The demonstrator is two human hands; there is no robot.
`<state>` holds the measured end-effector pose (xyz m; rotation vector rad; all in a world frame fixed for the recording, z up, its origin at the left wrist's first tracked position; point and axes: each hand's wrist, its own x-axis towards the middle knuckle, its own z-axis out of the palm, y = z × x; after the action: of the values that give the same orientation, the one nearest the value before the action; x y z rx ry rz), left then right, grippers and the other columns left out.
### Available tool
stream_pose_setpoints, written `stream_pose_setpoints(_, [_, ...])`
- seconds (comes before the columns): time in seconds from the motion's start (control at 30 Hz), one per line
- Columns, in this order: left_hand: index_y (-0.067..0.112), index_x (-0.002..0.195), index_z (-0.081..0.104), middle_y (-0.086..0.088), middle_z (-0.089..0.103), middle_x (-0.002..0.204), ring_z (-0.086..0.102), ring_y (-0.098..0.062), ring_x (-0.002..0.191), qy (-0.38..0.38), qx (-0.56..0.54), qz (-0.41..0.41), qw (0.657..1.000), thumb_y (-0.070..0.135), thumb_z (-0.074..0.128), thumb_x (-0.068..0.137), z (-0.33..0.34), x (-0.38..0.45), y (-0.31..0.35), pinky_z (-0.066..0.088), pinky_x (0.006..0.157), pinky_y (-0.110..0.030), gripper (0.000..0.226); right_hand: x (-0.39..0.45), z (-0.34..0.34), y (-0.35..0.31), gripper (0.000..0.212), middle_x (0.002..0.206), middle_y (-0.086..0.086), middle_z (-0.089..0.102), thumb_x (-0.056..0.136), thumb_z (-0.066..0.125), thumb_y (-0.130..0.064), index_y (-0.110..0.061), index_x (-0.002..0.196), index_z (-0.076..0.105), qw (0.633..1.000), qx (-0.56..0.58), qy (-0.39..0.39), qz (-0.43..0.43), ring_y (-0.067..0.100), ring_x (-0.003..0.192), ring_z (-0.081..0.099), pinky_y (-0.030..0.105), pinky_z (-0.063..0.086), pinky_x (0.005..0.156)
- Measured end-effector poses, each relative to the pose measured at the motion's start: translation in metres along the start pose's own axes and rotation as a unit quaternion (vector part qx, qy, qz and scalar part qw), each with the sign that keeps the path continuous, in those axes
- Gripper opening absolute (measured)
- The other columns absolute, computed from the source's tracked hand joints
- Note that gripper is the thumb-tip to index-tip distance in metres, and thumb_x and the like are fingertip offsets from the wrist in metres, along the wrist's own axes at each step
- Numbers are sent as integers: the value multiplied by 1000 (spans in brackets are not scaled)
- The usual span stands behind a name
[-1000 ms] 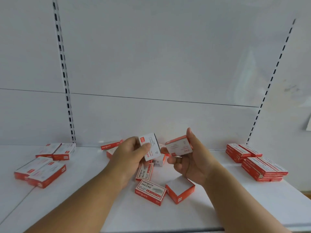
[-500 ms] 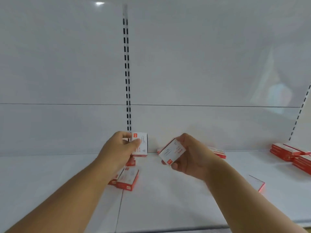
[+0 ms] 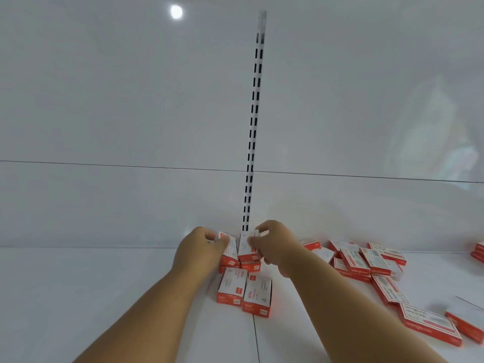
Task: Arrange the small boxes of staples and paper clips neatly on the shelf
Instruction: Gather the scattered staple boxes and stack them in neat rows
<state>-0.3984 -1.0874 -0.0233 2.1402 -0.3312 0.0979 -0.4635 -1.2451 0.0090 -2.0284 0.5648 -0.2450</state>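
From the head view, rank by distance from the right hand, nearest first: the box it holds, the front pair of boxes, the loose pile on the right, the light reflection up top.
1. Held box, in the right hand.
2. Front pair, just below.
3. Loose pile, to the right.
4. Light reflection, high on the back panel.

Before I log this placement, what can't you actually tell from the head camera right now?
- Box print: head view too blurred to tell staples from paper clips.
- Rear boxes under the held ones: count hidden by left hand and right hand.
- Whether the held left box and right box already rest on the stack: fingers cover the contact.
- Loose pile: runs past the right frame edge.
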Motion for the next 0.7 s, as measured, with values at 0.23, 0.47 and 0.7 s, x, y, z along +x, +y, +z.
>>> stream_pose_setpoints(0.23, [33,78,43,14,58,72,56,-3,64,66,81,56,993,58,61,85,1,-7,-9,38,49,-22,32,7,4,14,33,83,-14,54,81,69,-52,-30,96,50,970,-210,106,-66,5,67,56,20,38,48])
stream_pose_setpoints(0.47, [35,77,43,16,58,70,58,-3,60,63,67,119,989,50,58,91,-7,-16,-4,38,48,-16,25,-1,-9,19,16,75,-12,60,91,57,-41,-29,81,52,960,-176,183,-122,5,62,56,19,38,48])
stream_pose_setpoints(0.7, [37,82,48,17,58,72,57,2,62,1,113,259,959,43,60,88,5,-40,45,46,54,-21,15,-9,-94,29,11,77,-14,57,81,69,-27,-27,85,58,946,-218,202,-128,13,77,56,24,36,63])
